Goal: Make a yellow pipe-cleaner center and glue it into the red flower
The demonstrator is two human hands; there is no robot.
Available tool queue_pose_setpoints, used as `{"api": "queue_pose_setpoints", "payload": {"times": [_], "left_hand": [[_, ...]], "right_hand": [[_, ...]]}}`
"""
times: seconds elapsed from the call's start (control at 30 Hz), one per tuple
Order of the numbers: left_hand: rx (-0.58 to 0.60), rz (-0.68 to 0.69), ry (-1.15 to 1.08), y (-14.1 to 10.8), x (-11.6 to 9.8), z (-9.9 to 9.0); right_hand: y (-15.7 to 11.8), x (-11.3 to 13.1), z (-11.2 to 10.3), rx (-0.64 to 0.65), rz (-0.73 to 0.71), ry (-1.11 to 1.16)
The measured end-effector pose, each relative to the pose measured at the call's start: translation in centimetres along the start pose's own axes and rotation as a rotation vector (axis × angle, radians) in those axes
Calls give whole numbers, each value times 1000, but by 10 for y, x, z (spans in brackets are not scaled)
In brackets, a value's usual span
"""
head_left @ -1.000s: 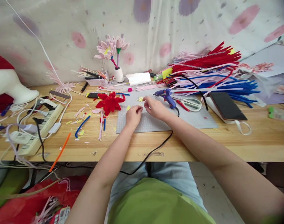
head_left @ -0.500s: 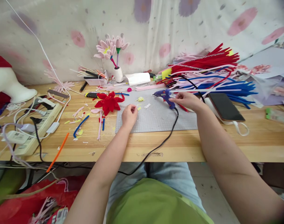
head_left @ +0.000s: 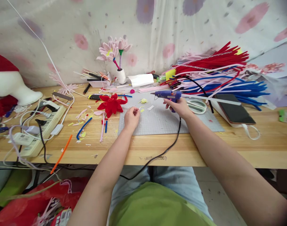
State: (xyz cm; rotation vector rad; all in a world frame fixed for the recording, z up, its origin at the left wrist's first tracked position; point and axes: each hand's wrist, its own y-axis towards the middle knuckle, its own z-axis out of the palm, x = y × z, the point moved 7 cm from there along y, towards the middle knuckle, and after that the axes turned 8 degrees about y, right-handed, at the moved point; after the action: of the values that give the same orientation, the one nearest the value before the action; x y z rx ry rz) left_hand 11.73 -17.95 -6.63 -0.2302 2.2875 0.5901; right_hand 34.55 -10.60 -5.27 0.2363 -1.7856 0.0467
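My right hand [head_left: 177,107] is wrapped round the handle of a blue glue gun [head_left: 165,94], whose nozzle points left and whose long white glue stick sticks out to the right. My left hand [head_left: 132,118] is pinched above the left part of the grey cutting mat [head_left: 157,124]; a thin pale tip shows at its fingers, too small to make out. Between the hands lie a small yellow frayed piece [head_left: 143,101] and some white strips [head_left: 150,108]. A red fuzzy flower [head_left: 112,105] lies just left of the mat.
Green-handled scissors [head_left: 197,106] lie on the mat's right side, near a phone [head_left: 235,111]. Bundled red and blue pipe cleaners [head_left: 242,89] fill the back right. A vase [head_left: 121,76] with pink flowers stands behind. A power strip [head_left: 43,128] is left; a black cord [head_left: 157,153] crosses the front edge.
My right hand has moved left and closed round the glue gun's handle. The gun has turned more level, and the scissors now show behind it. My left hand stays pinched over the mat.
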Motion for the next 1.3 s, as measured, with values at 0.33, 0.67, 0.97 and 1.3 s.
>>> {"api": "queue_pose_setpoints", "payload": {"times": [0.33, 0.67, 0.97, 1.3], "left_hand": [[4, -67, -91, 3, 9, 2], [6, -79, -100, 3, 9, 3], [6, -80, -94, 2, 8, 1], [7, -73, -108, 3, 7, 1]], "right_hand": [[-14, 0, 39, 200, 30, -81], [-15, 3, 42, 182, -9, -163], [-16, 8, 44, 188, -56, -167], [-15, 6, 41, 168, -47, -196]]}}
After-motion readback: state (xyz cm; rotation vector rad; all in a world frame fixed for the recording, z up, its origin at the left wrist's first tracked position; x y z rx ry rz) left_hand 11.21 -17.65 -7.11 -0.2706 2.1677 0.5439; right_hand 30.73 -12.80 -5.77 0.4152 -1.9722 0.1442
